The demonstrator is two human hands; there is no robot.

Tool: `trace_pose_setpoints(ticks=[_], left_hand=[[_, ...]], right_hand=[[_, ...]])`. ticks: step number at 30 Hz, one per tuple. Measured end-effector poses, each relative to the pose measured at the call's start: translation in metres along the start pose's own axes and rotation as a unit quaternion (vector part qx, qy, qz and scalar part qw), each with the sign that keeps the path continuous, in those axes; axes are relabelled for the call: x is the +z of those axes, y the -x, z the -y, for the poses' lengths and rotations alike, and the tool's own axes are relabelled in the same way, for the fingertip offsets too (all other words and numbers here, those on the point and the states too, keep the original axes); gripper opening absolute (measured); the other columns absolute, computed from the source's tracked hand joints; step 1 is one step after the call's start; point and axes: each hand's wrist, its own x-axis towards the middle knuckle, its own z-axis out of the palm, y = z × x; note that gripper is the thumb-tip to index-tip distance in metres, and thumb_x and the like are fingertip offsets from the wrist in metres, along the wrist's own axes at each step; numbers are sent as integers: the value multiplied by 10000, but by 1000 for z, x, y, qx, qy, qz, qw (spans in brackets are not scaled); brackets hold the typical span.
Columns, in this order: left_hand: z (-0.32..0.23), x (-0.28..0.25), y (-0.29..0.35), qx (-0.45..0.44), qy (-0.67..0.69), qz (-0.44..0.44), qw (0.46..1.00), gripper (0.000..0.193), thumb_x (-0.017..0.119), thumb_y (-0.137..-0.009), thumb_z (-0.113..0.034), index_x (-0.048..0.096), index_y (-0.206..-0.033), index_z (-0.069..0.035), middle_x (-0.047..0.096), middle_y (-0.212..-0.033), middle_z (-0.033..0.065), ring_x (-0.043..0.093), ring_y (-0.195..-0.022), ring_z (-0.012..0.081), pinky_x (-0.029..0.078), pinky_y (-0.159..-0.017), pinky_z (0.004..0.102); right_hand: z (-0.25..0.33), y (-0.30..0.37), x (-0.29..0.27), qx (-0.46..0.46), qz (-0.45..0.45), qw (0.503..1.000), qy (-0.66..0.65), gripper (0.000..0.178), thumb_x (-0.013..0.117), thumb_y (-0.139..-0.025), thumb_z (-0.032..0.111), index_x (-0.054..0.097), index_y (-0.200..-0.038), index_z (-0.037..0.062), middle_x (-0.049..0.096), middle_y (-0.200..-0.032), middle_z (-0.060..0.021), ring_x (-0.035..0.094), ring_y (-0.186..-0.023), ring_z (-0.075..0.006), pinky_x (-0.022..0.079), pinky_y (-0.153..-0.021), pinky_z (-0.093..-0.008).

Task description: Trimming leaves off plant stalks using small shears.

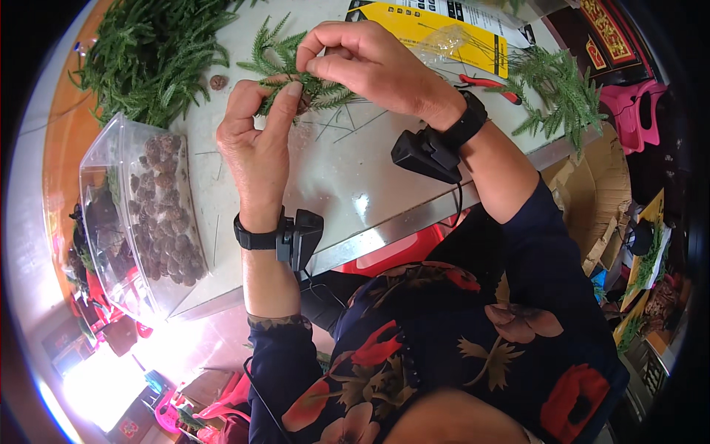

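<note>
Over the white table (336,166), my left hand (255,137) pinches an artificial green pine sprig (325,92) between thumb and fingers. Just above the sprig, to the right, my right hand (377,70) has its thumb and forefinger pressed together; whatever is between them is too small to make out. The sprig's needled tips spread out behind and under both hands. Something brownish shows by my left thumb, mostly hidden. Thin dark wires (347,122) lie scattered on the table beneath the sprig.
Green sprigs (151,59) heap at the far left near a loose pine cone (218,82). A clear plastic box (111,148) of cones stands left. Red-handled pliers (488,84), a yellow card (414,26) and a ring of greenery (562,92) lie right. Cardboard (592,189) sits beyond the table edge.
</note>
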Motion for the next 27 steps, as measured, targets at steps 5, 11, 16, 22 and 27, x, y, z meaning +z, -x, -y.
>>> trace_pose_setpoints(ticks=[5,11,16,22,27], left_hand=[[5,-6,-1,39,-45,4,998,82,689,-811,-40,661,-862,18,534,-754,17,509,-723,91,414,-654,223],[6,-7,-2,44,-55,32,997,84,677,-826,-45,638,-846,27,544,-764,12,515,-717,84,408,-639,212],[4,-1,2,-57,15,40,997,108,652,-853,-65,619,-853,38,558,-763,8,509,-695,67,400,-626,199],[0,0,1,-65,9,52,996,115,633,-877,-93,615,-886,20,563,-726,-7,499,-682,41,391,-610,180],[0,7,2,-60,98,0,993,99,628,-885,-98,618,-890,0,558,-723,-29,485,-678,28,383,-608,174]], right_hand=[[-1,-2,4,-68,-13,997,43,159,617,-875,144,639,-973,20,459,-671,64,377,-591,-4,305,-512,-181],[-8,-4,3,-47,23,998,-20,166,646,-871,143,646,-969,9,545,-718,51,441,-634,-3,361,-550,-167],[-13,-4,3,-49,15,999,17,154,660,-865,136,649,-931,-3,592,-742,37,472,-653,-5,390,-572,-165],[-13,-4,9,-59,-17,998,25,145,650,-871,134,645,-901,-8,580,-716,36,476,-651,-12,395,-569,-170],[-7,-1,15,-26,-44,998,-41,136,639,-875,131,641,-892,-4,573,-712,36,471,-644,-17,395,-566,-179]])
